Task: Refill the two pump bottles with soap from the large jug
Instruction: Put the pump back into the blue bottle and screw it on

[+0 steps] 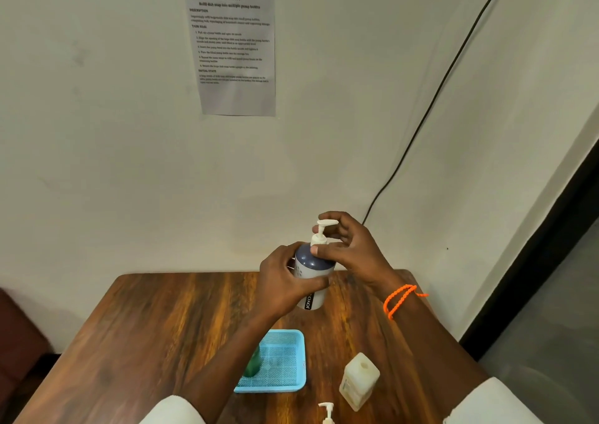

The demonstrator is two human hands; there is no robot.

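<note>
I hold a grey-blue pump bottle (312,271) up above the far part of the wooden table (155,326). My left hand (285,281) grips its body from the left. The fingers of my right hand (350,248) curl around the white pump head and collar on top. A pale, translucent soap jug (358,380) stands uncapped near the front right. Another white pump head (327,412) shows at the bottom edge, its bottle out of frame. A green bottle (252,363) lies in the blue basket, partly hidden by my left forearm.
The blue mesh basket (282,363) sits at the table's front centre. A printed sheet (233,47) hangs on the wall behind, and a black cable (431,99) runs down to the table's back edge. A dark doorframe stands to the right.
</note>
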